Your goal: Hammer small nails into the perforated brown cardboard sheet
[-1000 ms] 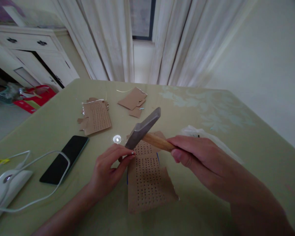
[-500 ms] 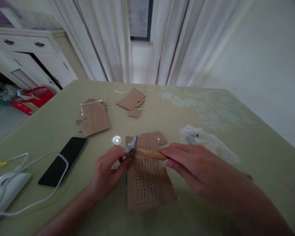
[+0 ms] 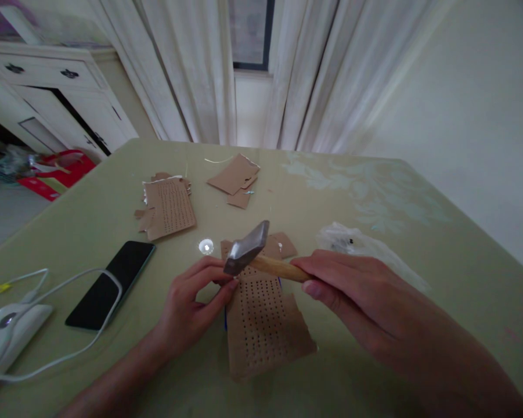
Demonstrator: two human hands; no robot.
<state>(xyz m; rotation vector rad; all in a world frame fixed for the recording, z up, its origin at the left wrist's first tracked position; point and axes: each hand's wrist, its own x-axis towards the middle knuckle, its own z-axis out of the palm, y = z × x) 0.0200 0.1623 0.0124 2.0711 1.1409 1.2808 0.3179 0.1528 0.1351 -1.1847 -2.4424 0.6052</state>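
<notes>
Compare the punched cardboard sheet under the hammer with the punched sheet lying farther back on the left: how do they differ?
The near sheet lies under the hammer beside the left hand; the far sheet lies untouched. The near sheet's holes look larger and darker; the far sheet's look finer. Both are brown, torn-edged and flat on the table.

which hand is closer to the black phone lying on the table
Left. The left hand rests at the perforated cardboard, just right of the phone. The right hand, gripping the hammer, is farther right across the cardboard.

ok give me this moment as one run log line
right hand: grips hammer, head above punched cardboard | left hand: fingers pinched at cardboard's left edge | phone: left
</notes>
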